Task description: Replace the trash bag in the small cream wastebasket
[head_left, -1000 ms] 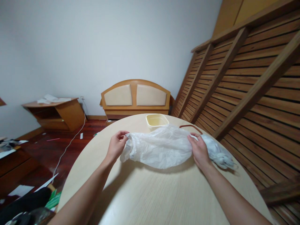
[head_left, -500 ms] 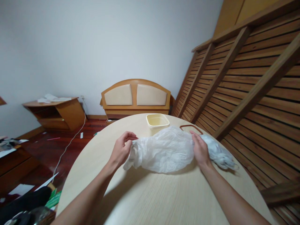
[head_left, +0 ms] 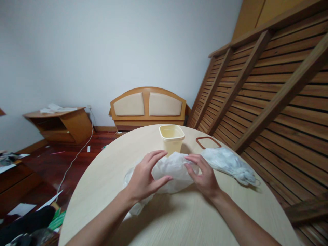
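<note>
A crumpled, translucent white plastic bag (head_left: 176, 174) lies puffed up on the table in front of me. My left hand (head_left: 147, 176) rests against its left part, thumb and fingers spread wide apart. At the bag's right end, my right hand (head_left: 205, 176) has its fingers and thumb curled on the plastic. Just behind the bag stands a pale yellow square bin (head_left: 172, 141), upright, its lower front hidden by the plastic. A brown rounded-square ring (head_left: 208, 138) lies to the bin's right. Nearer me on that side is a bundle of white plastic bags (head_left: 229, 165).
The round wooden table (head_left: 107, 174) has a curved edge on both sides. A slatted wooden frame (head_left: 269, 92) leans close at the right. Beyond the table are a headboard (head_left: 147, 104) and a low cabinet (head_left: 58, 126), with a cable (head_left: 75, 159) on the floor.
Both hands have come closer together, and the bag between them is bunched shorter and nearer me. My left hand has opened. The bin's front and the brown ring show more.
</note>
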The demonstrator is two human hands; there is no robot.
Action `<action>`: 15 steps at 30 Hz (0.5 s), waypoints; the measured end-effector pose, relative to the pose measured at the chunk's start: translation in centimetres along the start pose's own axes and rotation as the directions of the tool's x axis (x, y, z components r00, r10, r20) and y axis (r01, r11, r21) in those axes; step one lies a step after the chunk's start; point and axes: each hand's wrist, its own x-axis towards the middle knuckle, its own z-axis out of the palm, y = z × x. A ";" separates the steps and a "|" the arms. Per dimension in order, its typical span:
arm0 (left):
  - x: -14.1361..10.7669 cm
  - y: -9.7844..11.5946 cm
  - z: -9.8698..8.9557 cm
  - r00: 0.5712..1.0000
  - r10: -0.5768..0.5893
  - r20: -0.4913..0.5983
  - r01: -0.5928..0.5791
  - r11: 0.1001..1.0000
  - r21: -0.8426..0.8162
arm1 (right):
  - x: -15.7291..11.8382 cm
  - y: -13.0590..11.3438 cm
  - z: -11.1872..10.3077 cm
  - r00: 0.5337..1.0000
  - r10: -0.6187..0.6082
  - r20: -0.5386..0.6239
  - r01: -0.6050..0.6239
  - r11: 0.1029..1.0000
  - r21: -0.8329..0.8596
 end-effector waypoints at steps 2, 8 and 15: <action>-0.2 0.1 0.4 0.999 0.020 0.036 -0.020 1.000 0.017 | -0.4 -0.9 0.1 0.993 -0.105 0.049 0.104 0.994 0.020; 0.2 -1.3 0.8 0.962 -0.232 -0.143 0.202 0.959 -0.197 | -1.4 -0.3 0.1 0.989 0.127 0.074 -0.142 0.953 0.267; 1.3 -4.1 0.0 0.791 -0.537 -0.293 0.241 0.714 -0.658 | -1.0 1.5 0.1 0.898 0.309 0.313 -0.395 0.879 0.265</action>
